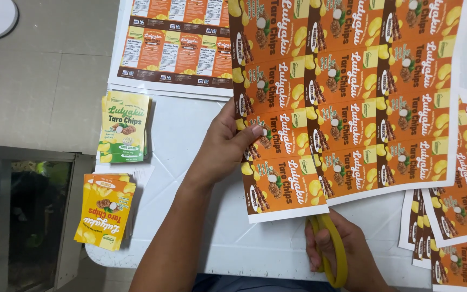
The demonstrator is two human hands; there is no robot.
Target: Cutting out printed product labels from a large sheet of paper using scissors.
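My left hand [224, 145] grips the left edge of a large printed sheet [352, 97] of orange snack labels, thumb on top. The sheet is raised over a white table [190, 130]. My right hand [347, 254] holds yellow-handled scissors [335, 250] at the sheet's lower edge; the blades are hidden under the paper.
A second label sheet [177, 43] lies flat at the back left. Stacks of cut labels sit at the table's left side: green ones [124, 127] and yellow ones [105, 210]. More orange label sheets [455, 216] overlap at the right. Grey floor lies to the left.
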